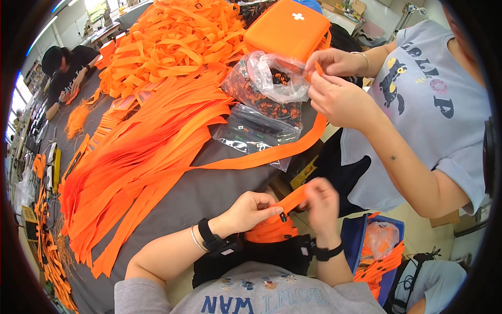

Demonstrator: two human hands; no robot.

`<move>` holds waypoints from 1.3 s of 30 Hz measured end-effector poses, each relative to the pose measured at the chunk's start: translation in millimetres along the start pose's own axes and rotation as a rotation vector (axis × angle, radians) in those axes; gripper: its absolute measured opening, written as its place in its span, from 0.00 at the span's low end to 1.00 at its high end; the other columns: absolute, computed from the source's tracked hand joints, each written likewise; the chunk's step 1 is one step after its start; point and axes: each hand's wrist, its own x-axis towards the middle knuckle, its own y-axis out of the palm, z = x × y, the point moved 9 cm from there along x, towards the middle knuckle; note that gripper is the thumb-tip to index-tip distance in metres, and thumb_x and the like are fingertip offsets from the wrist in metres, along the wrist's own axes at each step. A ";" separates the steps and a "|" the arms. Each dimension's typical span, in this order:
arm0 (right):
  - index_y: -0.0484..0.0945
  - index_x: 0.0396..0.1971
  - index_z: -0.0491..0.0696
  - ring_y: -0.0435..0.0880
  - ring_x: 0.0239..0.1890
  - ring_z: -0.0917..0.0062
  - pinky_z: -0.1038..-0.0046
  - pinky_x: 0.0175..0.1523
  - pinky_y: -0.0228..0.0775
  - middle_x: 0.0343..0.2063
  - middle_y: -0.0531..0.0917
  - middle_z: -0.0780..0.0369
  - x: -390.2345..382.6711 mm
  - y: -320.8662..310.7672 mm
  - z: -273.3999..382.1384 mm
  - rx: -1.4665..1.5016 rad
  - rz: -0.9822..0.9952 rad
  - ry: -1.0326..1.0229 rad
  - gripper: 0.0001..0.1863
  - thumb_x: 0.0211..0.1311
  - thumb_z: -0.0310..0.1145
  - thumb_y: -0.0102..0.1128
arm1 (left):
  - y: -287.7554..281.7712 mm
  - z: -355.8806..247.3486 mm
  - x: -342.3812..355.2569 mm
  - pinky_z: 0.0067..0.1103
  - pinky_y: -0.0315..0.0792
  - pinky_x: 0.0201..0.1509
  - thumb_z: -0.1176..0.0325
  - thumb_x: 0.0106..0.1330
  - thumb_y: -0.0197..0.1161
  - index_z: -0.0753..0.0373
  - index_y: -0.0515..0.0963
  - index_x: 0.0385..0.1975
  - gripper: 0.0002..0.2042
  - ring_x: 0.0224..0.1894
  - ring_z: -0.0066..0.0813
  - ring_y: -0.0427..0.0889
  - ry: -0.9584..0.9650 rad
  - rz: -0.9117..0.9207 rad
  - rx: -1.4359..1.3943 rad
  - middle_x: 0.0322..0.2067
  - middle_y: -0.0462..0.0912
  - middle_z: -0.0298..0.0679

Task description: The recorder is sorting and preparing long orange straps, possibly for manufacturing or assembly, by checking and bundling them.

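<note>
My left hand (pixel 252 210) pinches an orange zipper strip (pixel 291 201) between thumb and fingers, in front of my lap. A small black slider (pixel 283 216) shows on the strip beside my left thumb. My right hand (pixel 323 205), somewhat blurred, has its curled fingers closed at the strip's upper right end. Beneath my hands, a heap of orange strips (pixel 272 232) with small black parts rests at my lap. A co-worker's hands (pixel 340 86) at the right hold the end of a long orange strip (pixel 261 157) that runs back to the table.
Long orange strips (pixel 141 157) and a tangled orange heap (pixel 178 42) cover much of the grey table (pixel 193 201). Beyond lie an orange case (pixel 287 31) with a white cross, a bag of black-and-orange pieces (pixel 261 86) and plastic bags (pixel 256 131). A blue bin (pixel 351 235) stands at my right.
</note>
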 end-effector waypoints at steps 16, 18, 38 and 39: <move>0.69 0.39 0.44 0.74 0.20 0.83 0.83 0.22 0.63 0.34 0.80 0.57 -16.0 -141.3 75.1 0.130 -0.630 -0.392 0.11 0.67 0.37 0.48 | 10.4 18.4 4.1 0.19 0.68 0.47 0.58 0.71 0.47 0.70 0.75 0.43 0.18 0.38 0.19 0.73 -0.071 0.192 0.204 0.35 0.80 0.37; 0.68 0.42 0.43 0.80 0.26 0.79 0.81 0.26 0.67 0.41 0.79 0.54 -34.2 -169.1 90.7 0.113 -0.723 -0.441 0.12 0.68 0.37 0.47 | 12.9 19.5 4.2 0.21 0.68 0.47 0.60 0.70 0.49 0.70 0.74 0.44 0.17 0.38 0.25 0.75 -0.074 0.222 0.300 0.36 0.80 0.41; 0.71 0.37 0.40 0.80 0.30 0.70 0.72 0.38 0.71 0.35 0.79 0.53 -126.2 -177.2 160.8 -0.018 -0.805 -0.835 0.13 0.69 0.35 0.42 | 33.6 -16.2 3.4 0.30 0.70 0.48 0.65 0.56 0.63 0.67 0.74 0.46 0.19 0.43 0.47 0.76 0.244 0.161 0.720 0.41 0.77 0.50; 0.70 0.38 0.42 0.79 0.28 0.71 0.75 0.34 0.71 0.33 0.79 0.54 -117.3 -158.5 155.6 0.024 -0.721 -0.783 0.12 0.69 0.36 0.42 | 39.0 -34.6 3.4 0.32 0.70 0.50 0.64 0.55 0.64 0.67 0.73 0.47 0.20 0.44 0.47 0.76 0.291 0.131 0.665 0.42 0.77 0.51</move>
